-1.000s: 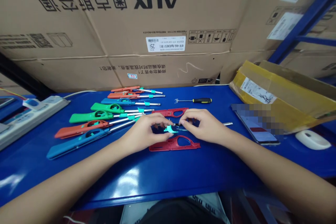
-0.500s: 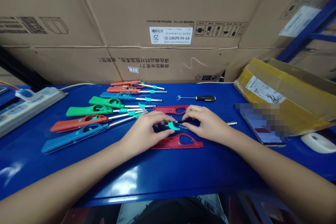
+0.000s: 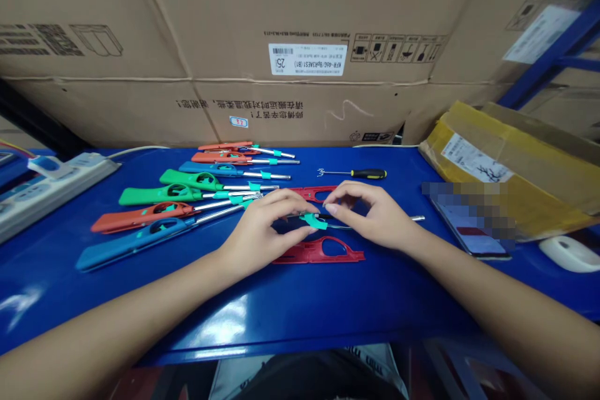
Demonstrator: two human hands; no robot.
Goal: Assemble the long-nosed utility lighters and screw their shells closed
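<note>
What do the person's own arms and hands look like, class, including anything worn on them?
The left hand and right hand are ungloved, with no rings visible. The left forearm and right forearm are bare and slender: no sleeves, watch, bracelet or markings show.

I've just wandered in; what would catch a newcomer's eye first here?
Probably the fan of orange, green and blue lighter-like tools on the left of the blue table. At the centre, a bright teal piece shows at the left hand's fingertips, the right hand close by. Behind, a huge cardboard box carries upside-down lettering.
</note>
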